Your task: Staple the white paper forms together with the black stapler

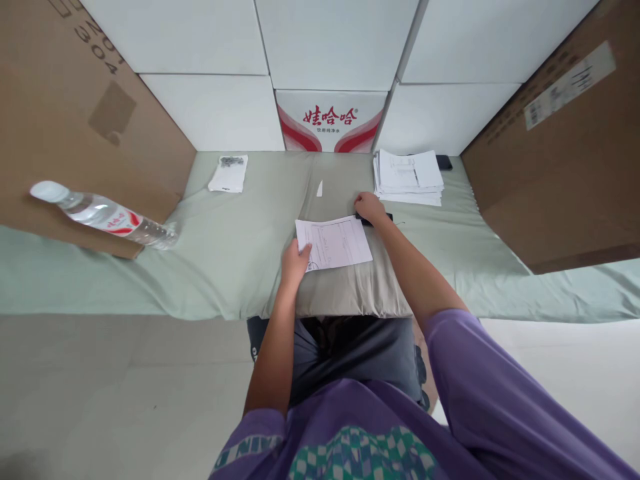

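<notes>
Sheet of printed paper (337, 243) rests in the grasp of a left hand (295, 263), thumb on top at its left edge, on or just above a green cloth (240, 247). Just beyond the sheet's far right corner, a right hand (370, 205) curls at a partly hidden black object (367, 221); whether it grips or merely touches cannot be told. Holding the sheet well likely calls for light thumb pressure on the margin, off the print, with the right wrist clear of the corner to avoid a crease. Well left of the sheet is a capped plastic bottle (113, 215), apparently containing clear liquid, its level hard to make out. A brown carton (65, 127) left of the sheet, another carton (550, 180) right of it and a white box (330, 139) with red lettering beyond it hide whatever they hold.
</notes>
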`<state>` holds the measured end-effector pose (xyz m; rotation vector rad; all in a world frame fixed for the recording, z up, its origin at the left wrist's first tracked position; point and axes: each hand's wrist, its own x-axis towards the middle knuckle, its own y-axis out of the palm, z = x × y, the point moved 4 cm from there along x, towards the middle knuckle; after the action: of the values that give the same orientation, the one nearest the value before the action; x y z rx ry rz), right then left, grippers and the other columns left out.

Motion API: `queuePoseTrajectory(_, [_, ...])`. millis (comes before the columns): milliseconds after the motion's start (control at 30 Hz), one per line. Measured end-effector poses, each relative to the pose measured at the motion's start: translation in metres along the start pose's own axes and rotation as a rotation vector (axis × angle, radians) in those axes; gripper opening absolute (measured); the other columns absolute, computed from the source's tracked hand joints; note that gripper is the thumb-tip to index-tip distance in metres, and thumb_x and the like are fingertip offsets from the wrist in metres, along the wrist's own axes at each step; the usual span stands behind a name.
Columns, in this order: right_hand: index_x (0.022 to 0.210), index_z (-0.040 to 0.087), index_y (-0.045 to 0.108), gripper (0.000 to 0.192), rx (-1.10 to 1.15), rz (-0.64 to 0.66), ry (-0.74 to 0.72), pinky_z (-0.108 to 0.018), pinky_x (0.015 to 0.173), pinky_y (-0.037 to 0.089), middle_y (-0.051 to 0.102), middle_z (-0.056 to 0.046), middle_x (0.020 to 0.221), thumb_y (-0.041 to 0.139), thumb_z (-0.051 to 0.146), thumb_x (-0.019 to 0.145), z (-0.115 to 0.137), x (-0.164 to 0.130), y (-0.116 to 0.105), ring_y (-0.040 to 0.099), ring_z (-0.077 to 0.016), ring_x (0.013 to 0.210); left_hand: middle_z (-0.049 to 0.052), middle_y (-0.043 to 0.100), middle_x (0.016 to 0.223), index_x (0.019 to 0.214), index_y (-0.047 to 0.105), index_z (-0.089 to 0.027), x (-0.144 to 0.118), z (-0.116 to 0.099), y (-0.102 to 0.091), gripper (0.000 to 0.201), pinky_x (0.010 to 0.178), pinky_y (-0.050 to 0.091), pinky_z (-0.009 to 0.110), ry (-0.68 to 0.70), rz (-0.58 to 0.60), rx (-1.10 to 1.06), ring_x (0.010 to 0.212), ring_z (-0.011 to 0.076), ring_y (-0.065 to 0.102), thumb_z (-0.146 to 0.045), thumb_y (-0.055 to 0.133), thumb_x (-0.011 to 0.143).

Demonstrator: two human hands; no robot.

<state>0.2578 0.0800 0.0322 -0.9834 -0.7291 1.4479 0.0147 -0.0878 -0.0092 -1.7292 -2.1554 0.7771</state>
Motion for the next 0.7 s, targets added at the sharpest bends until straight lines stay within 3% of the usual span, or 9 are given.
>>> queuePoseTrajectory(700, [0.100,0.019,0.072,0.027,0.020,0.002,0.031,-0.044,0.097,0.052,0.073,-0.015,0.118,0.049,0.015,0.087,-0.0018,0.0025,-0.0007,0.067,-0.0302,0.111,0.014,0.075,0.122,0.117,0.070,-0.016,0.0022,-0.0011,0.0003,0.031,0.100,0.052,0.036,-0.064,0.036,0.093,0.118,0.0260,0.069,-0.031,0.050,0.098])
